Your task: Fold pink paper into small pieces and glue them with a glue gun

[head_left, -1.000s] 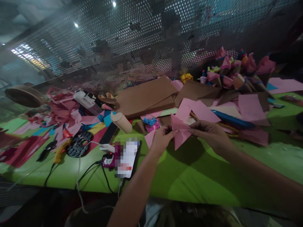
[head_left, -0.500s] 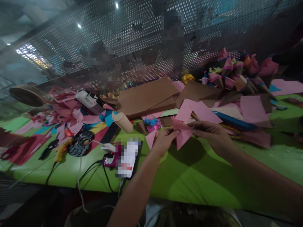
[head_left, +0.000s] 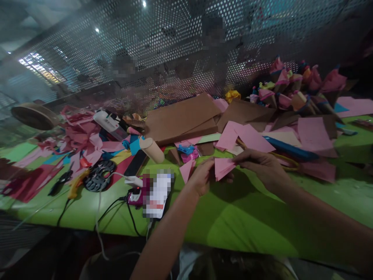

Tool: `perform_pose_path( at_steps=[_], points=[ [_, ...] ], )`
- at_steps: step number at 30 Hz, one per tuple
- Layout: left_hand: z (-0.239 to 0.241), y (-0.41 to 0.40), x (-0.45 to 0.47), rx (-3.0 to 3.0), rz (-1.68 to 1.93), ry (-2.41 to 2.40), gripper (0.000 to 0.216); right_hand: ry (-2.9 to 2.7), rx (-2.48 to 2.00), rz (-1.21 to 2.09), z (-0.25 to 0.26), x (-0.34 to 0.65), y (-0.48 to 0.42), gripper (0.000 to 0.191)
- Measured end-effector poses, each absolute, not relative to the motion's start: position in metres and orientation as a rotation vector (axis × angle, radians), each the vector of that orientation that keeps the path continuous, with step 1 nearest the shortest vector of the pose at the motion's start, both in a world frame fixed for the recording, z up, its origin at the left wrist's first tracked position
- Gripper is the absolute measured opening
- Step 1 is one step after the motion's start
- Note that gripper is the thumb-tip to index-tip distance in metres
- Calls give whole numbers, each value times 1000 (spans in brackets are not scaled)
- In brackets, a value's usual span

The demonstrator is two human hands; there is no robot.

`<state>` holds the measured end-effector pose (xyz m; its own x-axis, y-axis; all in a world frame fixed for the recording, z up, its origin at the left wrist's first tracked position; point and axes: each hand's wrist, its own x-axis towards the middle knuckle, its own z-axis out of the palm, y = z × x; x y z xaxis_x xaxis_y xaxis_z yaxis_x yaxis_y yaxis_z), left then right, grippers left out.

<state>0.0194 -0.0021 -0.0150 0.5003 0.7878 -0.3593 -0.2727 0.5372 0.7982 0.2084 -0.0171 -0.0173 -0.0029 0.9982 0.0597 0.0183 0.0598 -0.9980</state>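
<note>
Head view: the left hand (head_left: pixel 203 178) curls around the folded pink paper (head_left: pixel 223 168), just above the near part of the green worktop (head_left: pixel 221 221). The right hand (head_left: pixel 262 166) pinches the paper's right tip. A phone (head_left: pixel 161 194) lies to the left; a brown box (head_left: pixel 180 116) sits farther back.

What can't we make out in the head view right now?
Head view, all:
- Left hand: some fingers, and so its exact grip, hidden behind the folded pink paper.
- Phone: screen contents, masked by pixelation.
- White bottle: label, too small and blurred to read.
- People: details, obscured by the mesh, dimness and pixelation.
- Right forearm: far end, cut off by the right edge.
</note>
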Motion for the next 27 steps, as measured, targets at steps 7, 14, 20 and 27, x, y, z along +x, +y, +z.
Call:
perform_pose_path(
  at_steps=[7, 14, 20, 27],
  points=[
    [-17, 4, 18, 656, 664, 820, 48, -1316, -1177, 1096, -17, 209, -19, 18],
    [-13, -5, 17, 811, 671, 827, 49, -1461, -1132, 863, -17, 206, -21, 14],
    [-9, -6, 20, 813, 753, 823, 38, -1267, -1190, 1071, -20, 206, -19, 35],
    [-7, -7, 21, 831, 725, 833, 33, -1124, -1164, 1196, -13, 204, -18, 48]
  ],
)
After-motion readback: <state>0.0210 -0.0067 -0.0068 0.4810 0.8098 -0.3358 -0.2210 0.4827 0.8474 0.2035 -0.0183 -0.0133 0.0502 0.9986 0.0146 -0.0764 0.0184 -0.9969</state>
